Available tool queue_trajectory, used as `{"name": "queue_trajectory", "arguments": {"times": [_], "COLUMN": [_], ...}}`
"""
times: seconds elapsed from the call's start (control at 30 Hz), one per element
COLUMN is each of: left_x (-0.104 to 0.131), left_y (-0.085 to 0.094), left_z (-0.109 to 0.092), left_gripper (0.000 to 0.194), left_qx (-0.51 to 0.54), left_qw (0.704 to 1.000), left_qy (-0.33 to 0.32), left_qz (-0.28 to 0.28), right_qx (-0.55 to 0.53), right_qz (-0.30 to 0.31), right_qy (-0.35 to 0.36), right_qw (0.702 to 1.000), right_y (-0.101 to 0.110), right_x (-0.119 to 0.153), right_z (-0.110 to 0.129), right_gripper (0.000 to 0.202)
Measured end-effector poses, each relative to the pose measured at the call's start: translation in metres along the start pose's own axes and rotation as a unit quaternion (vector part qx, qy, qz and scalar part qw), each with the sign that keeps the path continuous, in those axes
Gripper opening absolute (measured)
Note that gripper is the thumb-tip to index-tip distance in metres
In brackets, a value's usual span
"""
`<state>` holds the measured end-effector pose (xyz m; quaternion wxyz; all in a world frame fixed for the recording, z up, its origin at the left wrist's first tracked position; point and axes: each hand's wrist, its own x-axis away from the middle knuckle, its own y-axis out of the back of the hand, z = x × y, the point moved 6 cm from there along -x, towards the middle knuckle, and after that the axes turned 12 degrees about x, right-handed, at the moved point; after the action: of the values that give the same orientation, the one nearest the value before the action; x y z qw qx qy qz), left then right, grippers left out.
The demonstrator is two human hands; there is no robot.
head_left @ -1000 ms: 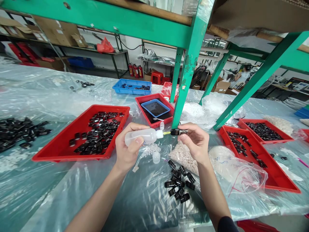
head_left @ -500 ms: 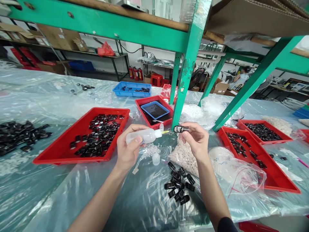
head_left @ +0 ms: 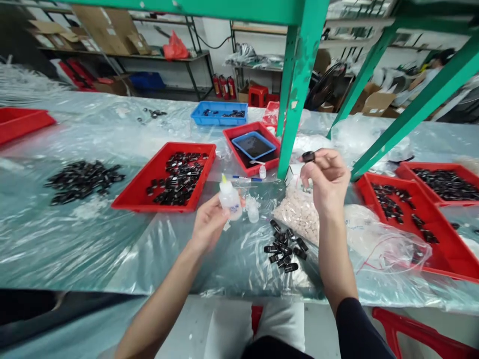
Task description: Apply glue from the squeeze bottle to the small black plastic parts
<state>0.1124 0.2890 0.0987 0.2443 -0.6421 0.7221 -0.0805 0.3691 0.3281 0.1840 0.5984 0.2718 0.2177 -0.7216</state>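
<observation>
My left hand [head_left: 210, 222] is closed around a white squeeze bottle [head_left: 230, 202] with a thin yellowish tip pointing up. Between the fingertips of my right hand [head_left: 329, 174] is a small black plastic part [head_left: 308, 156], raised over the table and apart from the bottle. Below my hands lies a loose pile of similar black parts [head_left: 285, 249]. A clear bag of pale beige pieces [head_left: 299, 214] rests beside my right forearm. Near the bottle a translucent cap [head_left: 253, 213] sits by a few small clear bits.
Red trays of black parts stand left [head_left: 123, 199] and right [head_left: 445, 254]. A blue tray [head_left: 219, 119] and a red tray holding a smaller blue one [head_left: 254, 144] are farther back. A green post [head_left: 294, 109] rises behind my hands. Another pile of black parts [head_left: 84, 182] lies left.
My hands have moved apart. The bottle has gone from lying sideways with its tip at the black part to tip up. The view has tilted down.
</observation>
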Motion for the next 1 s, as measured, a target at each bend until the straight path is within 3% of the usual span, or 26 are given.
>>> {"name": "queue_trajectory", "arguments": {"times": [0.1, 0.2, 0.3, 0.4, 0.5, 0.57, 0.7, 0.77, 0.83, 0.9, 1.0], "left_x": [0.045, 0.081, 0.1, 0.104, 0.099, 0.085, 0.037, 0.018, 0.009, 0.008, 0.008], "left_y": [0.013, 0.021, 0.026, 0.03, 0.033, 0.038, 0.046, 0.03, 0.007, -0.013, -0.027], "left_z": [0.031, 0.062, 0.085, 0.089, 0.077, 0.063, 0.041, 0.05, 0.069, 0.091, 0.114], "left_gripper": [0.041, 0.039, 0.038, 0.037, 0.062, 0.07, 0.034, 0.025, 0.02, 0.019, 0.017], "left_qx": [-0.159, -0.25, -0.325, -0.383, -0.387, -0.375, -0.396, -0.402, -0.404, -0.427, -0.474], "left_qw": [0.983, 0.956, 0.928, 0.905, 0.891, 0.891, 0.905, 0.893, 0.86, 0.802, 0.733], "left_qy": [0.086, 0.148, 0.175, 0.169, 0.166, 0.159, 0.099, 0.089, 0.099, 0.093, 0.06], "left_qz": [0.023, 0.04, 0.054, 0.079, 0.169, 0.199, 0.123, 0.181, 0.297, 0.408, 0.484], "right_qx": [-0.031, -0.026, -0.019, -0.032, -0.021, -0.005, -0.003, -0.031, -0.059, -0.061, -0.04], "right_qz": [-0.007, 0.004, 0.015, 0.019, 0.022, 0.026, 0.031, 0.027, 0.024, 0.021, 0.018], "right_qy": [0.003, -0.007, -0.01, 0.011, 0.017, 0.016, 0.027, 0.046, 0.065, 0.071, 0.066], "right_qw": [0.999, 1.0, 1.0, 0.999, 0.999, 1.0, 0.999, 0.998, 0.996, 0.995, 0.997], "right_y": [0.005, 0.004, 0.0, -0.003, -0.004, -0.004, -0.008, -0.01, -0.01, -0.01, -0.01], "right_x": [-0.002, -0.002, -0.001, -0.002, -0.004, -0.005, -0.007, -0.007, -0.006, -0.005, -0.005], "right_z": [0.0, -0.005, -0.01, -0.012, -0.014, -0.017, -0.015, -0.01, -0.004, 0.0, 0.005], "right_gripper": [0.032, 0.036, 0.043, 0.044, 0.044, 0.046, 0.045, 0.042, 0.038, 0.035, 0.029]}}
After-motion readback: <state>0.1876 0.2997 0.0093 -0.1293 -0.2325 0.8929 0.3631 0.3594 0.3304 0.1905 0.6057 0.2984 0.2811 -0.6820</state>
